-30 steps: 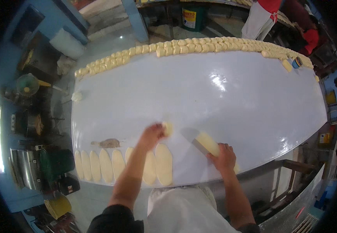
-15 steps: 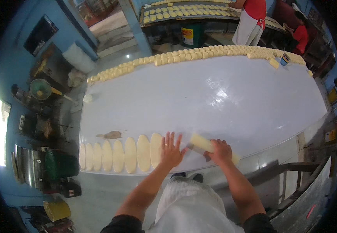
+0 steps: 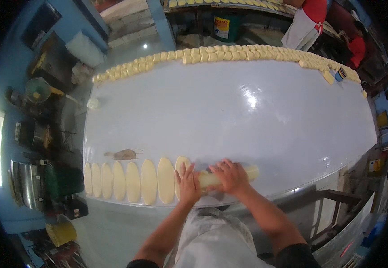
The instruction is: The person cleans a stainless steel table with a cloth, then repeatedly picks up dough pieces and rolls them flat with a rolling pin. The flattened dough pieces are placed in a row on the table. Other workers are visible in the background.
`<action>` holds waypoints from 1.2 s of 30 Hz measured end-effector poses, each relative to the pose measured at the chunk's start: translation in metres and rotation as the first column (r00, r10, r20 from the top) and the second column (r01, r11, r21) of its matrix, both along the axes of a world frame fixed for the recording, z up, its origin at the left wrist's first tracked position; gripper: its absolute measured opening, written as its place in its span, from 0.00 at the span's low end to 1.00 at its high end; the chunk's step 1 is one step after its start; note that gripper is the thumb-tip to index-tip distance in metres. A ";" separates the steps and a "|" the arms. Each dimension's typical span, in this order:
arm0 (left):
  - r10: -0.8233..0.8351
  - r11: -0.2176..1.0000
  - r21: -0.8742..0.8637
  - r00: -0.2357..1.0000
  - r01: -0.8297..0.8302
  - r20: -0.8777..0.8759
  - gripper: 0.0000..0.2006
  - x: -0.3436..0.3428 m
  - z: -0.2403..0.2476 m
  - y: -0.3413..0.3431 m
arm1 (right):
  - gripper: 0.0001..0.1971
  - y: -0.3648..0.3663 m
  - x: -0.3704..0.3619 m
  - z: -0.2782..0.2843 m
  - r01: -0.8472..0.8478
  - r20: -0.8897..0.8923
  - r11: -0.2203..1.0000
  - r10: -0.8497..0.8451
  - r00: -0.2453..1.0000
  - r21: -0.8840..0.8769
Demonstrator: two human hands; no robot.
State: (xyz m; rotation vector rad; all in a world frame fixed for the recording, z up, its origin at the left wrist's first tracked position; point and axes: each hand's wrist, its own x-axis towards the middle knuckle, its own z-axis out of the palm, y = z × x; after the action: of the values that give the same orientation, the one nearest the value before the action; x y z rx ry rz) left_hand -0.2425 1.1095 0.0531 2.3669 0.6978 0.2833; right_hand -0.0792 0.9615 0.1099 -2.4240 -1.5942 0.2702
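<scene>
A thick pale-yellow rolling pin (image 3: 208,179) lies across the near side of the table in front of me. My right hand (image 3: 230,177) is on top of it, fingers bent over the cylinder, and the pin's far end sticks out to the right. My left hand (image 3: 188,185) is at the pin's left end with its fingers spread, partly covering the last flat dough oval (image 3: 181,164). Any dough beneath the pin is hidden. To the left, several long flattened dough pieces (image 3: 149,182) lie side by side along the near edge.
Shaped dough pieces (image 3: 216,54) line the table's (image 3: 180,116) far edge, with a small blue cup (image 3: 340,74) at far right. A brownish patch (image 3: 124,155) marks the surface. Beyond, a person in a red top (image 3: 314,15) stands by another table. A fan (image 3: 38,90) is left.
My right hand has brought the rolling pin left and turned it from slanting to nearly level. My left hand has shifted slightly left and down, meeting the pin's end. The view has shifted too.
</scene>
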 end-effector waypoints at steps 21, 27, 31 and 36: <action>0.073 0.979 0.201 0.987 -0.043 -0.141 0.21 0.117 0.040 0.076 | 0.29 0.051 0.015 -0.001 0.238 -0.013 0.964 -0.241 0.971 -0.116; -0.085 0.977 0.183 0.983 0.114 -0.160 0.24 -0.016 0.035 -0.009 | 0.26 -0.032 -0.065 -0.015 0.130 -0.032 0.985 -0.127 0.991 0.118; -0.058 0.975 0.196 0.970 0.106 -0.235 0.26 -0.082 0.034 -0.059 | 0.28 -0.067 -0.089 0.000 0.011 0.036 0.986 -0.017 0.999 0.164; -0.013 0.982 0.178 0.958 0.067 -0.288 0.27 -0.098 0.054 -0.079 | 0.31 -0.068 -0.064 0.002 -0.079 -0.144 0.995 0.070 0.987 -0.058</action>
State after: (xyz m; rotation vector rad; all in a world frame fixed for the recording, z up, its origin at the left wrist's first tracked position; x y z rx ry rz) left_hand -0.3405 1.0307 0.1075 2.6285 0.7842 -0.0157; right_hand -0.1435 0.8936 0.1121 -2.3353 -1.6383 0.5017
